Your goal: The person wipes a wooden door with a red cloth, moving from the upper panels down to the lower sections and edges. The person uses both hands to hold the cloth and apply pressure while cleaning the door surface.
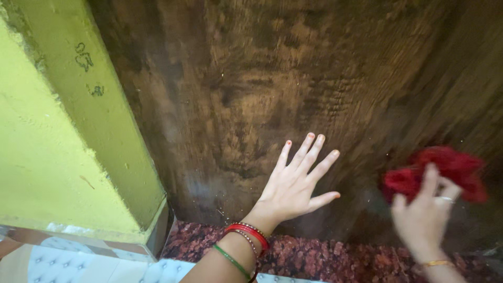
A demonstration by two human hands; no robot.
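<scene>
Seen from the head camera, a person's left hand (294, 184) lies flat against a dark brown wooden door (293, 78), fingers spread wide and holding nothing; red and green bangles (243, 243) circle the wrist. To its right, the right hand (424, 215), blurred, closes its fingers on a bunched red cloth (450, 167) pressed to the same wood. A yellow-green wall (57, 136) flanks the door on the left, and mottled reddish flooring (325, 257) runs along its foot.

wall (47, 157) left of door (293, 78) (cloth (445, 170) right)
</scene>
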